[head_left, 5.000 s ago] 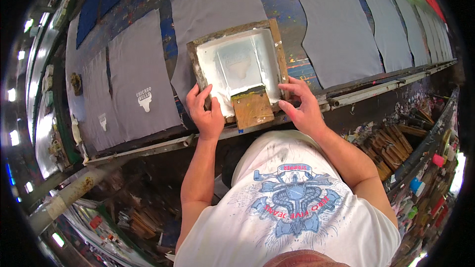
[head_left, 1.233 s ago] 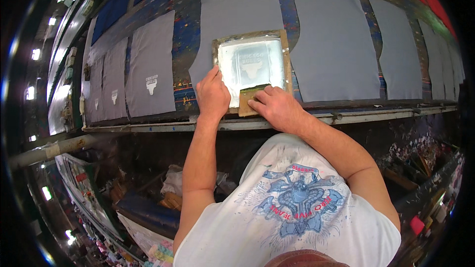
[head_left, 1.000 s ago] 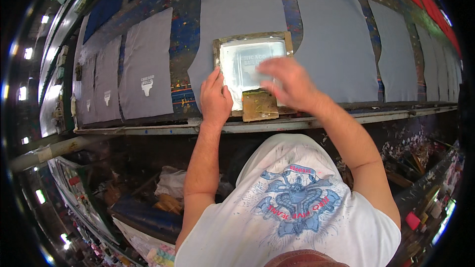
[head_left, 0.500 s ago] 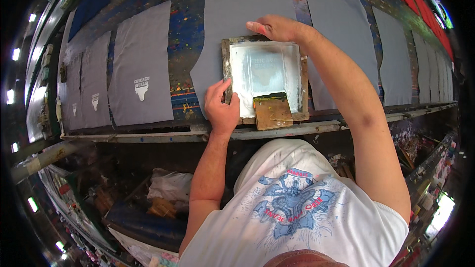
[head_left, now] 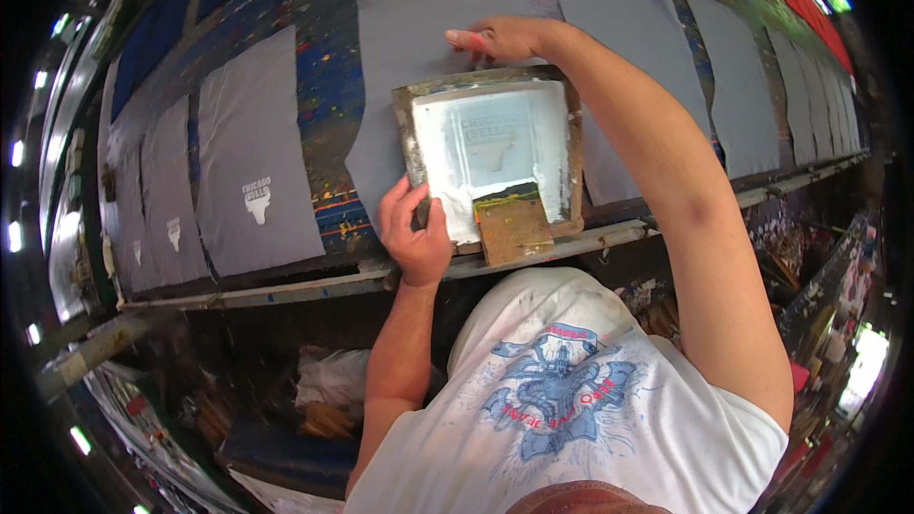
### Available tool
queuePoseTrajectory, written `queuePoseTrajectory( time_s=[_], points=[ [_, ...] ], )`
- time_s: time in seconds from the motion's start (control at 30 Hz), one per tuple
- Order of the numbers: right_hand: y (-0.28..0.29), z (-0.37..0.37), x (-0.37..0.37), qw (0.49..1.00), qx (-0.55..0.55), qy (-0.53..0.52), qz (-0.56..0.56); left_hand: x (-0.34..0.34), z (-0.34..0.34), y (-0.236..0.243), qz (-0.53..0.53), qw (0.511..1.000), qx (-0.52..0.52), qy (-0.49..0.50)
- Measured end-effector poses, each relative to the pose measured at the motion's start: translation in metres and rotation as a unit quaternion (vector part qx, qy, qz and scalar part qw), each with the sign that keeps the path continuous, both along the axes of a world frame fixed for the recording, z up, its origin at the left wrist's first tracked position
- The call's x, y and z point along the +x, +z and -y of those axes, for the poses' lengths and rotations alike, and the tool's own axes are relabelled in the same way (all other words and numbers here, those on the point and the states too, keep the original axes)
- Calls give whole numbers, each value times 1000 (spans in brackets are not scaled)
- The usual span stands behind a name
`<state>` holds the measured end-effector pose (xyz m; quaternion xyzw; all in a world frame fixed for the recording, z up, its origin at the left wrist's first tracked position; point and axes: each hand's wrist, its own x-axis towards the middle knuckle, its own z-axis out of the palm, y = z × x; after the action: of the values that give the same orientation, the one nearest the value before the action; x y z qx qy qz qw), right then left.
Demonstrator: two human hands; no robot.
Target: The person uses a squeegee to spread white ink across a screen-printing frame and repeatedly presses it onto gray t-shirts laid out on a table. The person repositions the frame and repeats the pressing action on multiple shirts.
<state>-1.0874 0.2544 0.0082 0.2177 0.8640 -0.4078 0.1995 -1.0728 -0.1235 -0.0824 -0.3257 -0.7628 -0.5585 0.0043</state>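
- The left hand [head_left: 415,231] is curled narrow at the near left corner of the wooden frame [head_left: 574,162], fingers along its outer side and thumb turned inward, appearing to grip it.
- The right hand [head_left: 505,38] is at the frame's far edge, thumb stretched leftward, fingers bent down; whether they close on the wood cannot be told.
- Just to the left hand's right, the wooden squeegee [head_left: 515,228] leans untouched over the frame's near side, dark edge inward. A moment ago the right hand was on it; now that hand has crossed to the far side.
- That change suggests the squeegee work is paused and both hands are attending to the frame itself.
- Between the hands, white ink [head_left: 457,200] coats the inside of the frame around the mesh [head_left: 495,138], where a bull-head design shows.
- Beneath the frame, and reaching beyond the right hand, lies a grey fabric panel [head_left: 400,48].
- Farther left of the left hand, another grey panel [head_left: 252,124] bears a white print [head_left: 256,202]; panels right of the right forearm [head_left: 685,171] show none.
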Motion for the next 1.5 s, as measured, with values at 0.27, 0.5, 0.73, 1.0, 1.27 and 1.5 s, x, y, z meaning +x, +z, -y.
queuePoseTrajectory(
  time_s=[0.27,0.5,0.73,1.0,1.27,1.5],
  points=[
    [39,-1,128,904,-34,-252,-344,-2,4,7,8,1000,-24,16],
    [14,97,287,873,-167,-307,-340,2,-11,7,96,995,-8,40],
    [-27,190,297,859,-146,-298,-390,-10,-3,-25,139,988,66,-26],
    [-22,200,286,868,-74,-312,-380,-22,-13,-8,121,990,27,-64],
    [-29,193,291,850,-121,-315,-406,-19,-12,-9,100,990,51,-82],
    [-24,195,289,870,-76,-300,-383,-24,-14,-29,108,989,60,-79]
  ],
)
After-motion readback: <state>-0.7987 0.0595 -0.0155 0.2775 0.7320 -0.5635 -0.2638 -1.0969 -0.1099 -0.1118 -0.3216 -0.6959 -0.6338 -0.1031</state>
